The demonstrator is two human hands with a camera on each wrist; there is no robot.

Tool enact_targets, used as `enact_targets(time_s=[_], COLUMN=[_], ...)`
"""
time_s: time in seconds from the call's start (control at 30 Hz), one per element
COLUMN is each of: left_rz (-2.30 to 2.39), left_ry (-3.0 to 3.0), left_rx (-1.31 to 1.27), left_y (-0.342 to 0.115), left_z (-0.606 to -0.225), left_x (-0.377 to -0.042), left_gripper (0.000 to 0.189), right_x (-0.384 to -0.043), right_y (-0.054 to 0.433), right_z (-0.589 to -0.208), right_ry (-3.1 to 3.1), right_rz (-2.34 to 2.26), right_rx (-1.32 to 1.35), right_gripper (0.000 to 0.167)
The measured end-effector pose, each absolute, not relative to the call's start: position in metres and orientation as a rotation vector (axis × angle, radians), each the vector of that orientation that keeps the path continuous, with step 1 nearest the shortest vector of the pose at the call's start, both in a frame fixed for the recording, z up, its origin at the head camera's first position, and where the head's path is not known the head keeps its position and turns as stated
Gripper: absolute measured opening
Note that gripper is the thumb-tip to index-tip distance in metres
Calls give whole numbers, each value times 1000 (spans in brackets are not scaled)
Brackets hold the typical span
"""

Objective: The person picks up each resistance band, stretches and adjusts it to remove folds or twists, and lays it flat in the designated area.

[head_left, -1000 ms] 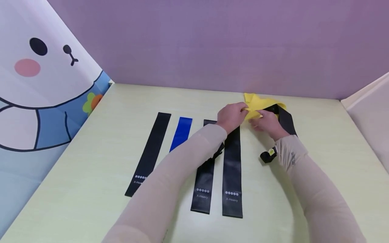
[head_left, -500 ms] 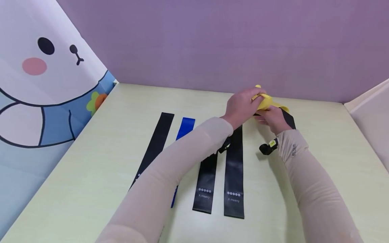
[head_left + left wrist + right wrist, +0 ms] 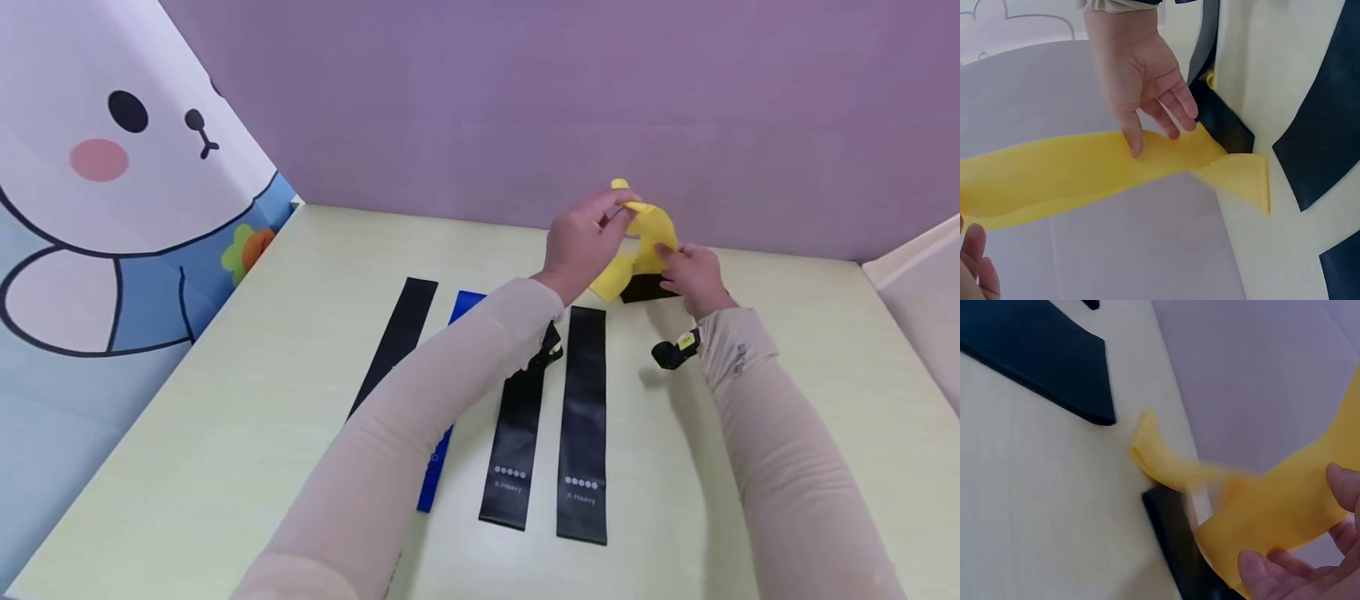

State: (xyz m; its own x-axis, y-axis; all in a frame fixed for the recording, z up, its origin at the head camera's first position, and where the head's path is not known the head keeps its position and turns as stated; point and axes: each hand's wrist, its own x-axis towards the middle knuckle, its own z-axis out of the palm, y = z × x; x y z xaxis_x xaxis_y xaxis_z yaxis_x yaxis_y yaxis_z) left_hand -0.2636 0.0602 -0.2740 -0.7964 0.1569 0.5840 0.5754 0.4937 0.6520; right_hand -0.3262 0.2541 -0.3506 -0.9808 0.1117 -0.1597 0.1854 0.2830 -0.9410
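A yellow resistance band (image 3: 652,237) is lifted off the table near the back wall. My left hand (image 3: 581,246) grips its upper end between thumb and fingers, higher than the other hand. My right hand (image 3: 693,275) pinches the band lower down, thumb on the near face, other fingers loosely bent. In the left wrist view the yellow band (image 3: 1066,172) stretches fairly flat between the hands, a folded end (image 3: 1241,175) hanging past the right hand. A black band (image 3: 647,287) lies just beneath it, partly hidden by the yellow one.
On the table (image 3: 262,333) lie a black band (image 3: 397,333) at left, a blue band (image 3: 435,475), then two black X-Heavy bands (image 3: 510,467) (image 3: 583,433). My left sleeve covers parts of several. A purple wall (image 3: 480,117) closes the back.
The yellow band has been raised and spread out from a bunched shape. My left hand has moved up, and my right hand has shifted slightly right, away from it.
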Motion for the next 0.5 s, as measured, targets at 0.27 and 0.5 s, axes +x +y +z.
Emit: enact_targets(time_s=[0.27,0.5], left_rz=[-1353,-1087], left_ry=[-2261,-2208], left_rx=[-538,-551], left_y=[50,37], left_z=[-271,-275], left_x=[-268,-276], left_gripper=[21,19], right_x=[-319,-313], right_y=[275,297], right_z=[-341,-339], right_ry=[2623,2860], right_rz=[-1921,-1548], right_rx=[370,324], right_gripper=[25,40])
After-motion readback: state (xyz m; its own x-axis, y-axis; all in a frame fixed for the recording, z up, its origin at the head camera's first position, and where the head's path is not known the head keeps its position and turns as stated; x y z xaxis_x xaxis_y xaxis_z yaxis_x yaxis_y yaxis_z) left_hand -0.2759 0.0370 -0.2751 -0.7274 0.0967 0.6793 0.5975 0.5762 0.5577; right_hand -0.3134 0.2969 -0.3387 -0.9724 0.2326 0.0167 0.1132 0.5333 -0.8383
